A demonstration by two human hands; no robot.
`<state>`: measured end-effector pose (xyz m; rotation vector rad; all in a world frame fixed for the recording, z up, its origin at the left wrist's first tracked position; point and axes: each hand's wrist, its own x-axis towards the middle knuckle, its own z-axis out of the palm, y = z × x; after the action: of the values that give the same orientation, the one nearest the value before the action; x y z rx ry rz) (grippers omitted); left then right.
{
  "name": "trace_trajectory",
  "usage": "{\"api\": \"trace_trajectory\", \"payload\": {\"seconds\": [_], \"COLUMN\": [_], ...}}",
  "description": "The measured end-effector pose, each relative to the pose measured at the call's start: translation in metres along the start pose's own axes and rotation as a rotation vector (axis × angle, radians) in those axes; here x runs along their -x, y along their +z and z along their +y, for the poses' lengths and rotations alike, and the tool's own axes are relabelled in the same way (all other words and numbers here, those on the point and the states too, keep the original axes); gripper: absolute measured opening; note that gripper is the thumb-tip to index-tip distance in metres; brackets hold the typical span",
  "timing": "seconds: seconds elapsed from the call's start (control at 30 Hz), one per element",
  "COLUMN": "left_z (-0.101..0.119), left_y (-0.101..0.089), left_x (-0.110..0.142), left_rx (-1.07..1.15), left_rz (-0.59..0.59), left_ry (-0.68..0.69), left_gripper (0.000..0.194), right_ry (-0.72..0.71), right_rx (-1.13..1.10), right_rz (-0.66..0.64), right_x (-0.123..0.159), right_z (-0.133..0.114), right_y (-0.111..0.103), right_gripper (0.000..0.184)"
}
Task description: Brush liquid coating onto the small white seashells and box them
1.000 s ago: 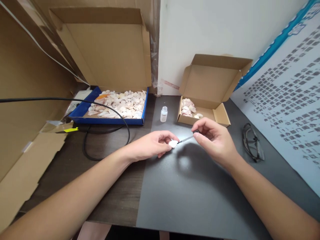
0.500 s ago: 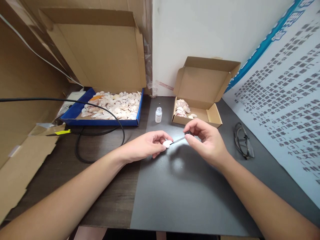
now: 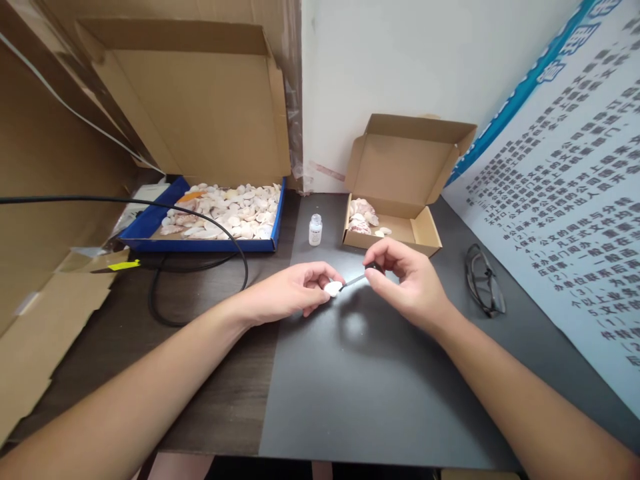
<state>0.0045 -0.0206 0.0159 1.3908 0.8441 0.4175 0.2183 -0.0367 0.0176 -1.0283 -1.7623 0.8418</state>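
Between the thumb and fingers of my left hand [image 3: 300, 290] is a small white seashell [image 3: 333, 289]. My right hand [image 3: 407, 280] pinches the black cap of a thin applicator brush [image 3: 355, 281], whose dark tip meets the shell's right edge. Beyond the hands an uncapped small bottle [image 3: 315, 231] with a white label stands upright on the grey mat. To its right, an open cardboard box [image 3: 423, 230] holds several shells [image 3: 363, 217]. A blue-sided box [image 3: 225, 245] at the left is filled with many pale shells [image 3: 240, 208].
Folded glasses [image 3: 484, 280] lie on the grey mat [image 3: 380, 387] to the right. A black cable [image 3: 240, 250] loops across the blue box's front and the dark wood table. A printed poster [image 3: 565, 180] leans at the right; cardboard [image 3: 45, 353] lies at the left.
The whole view has shifted slightly. My right hand and the brush have tilted a little, with more of the black cap showing; the brush tip stays at the shell's edge.
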Motion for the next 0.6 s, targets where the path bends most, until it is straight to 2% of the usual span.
{"api": "trace_trajectory", "payload": {"seconds": [0.6], "left_z": [-0.0016], "left_y": [-0.0001], "left_x": [0.0003], "left_rx": [0.005], "left_rz": [-0.012], "left_ry": [0.003], "left_gripper": [0.026], "right_ry": [0.02], "right_rx": [-0.052], "right_rz": [0.024], "right_x": [-0.0009], "right_z": [0.0009], "right_y": [0.0], "right_gripper": [0.003]}}
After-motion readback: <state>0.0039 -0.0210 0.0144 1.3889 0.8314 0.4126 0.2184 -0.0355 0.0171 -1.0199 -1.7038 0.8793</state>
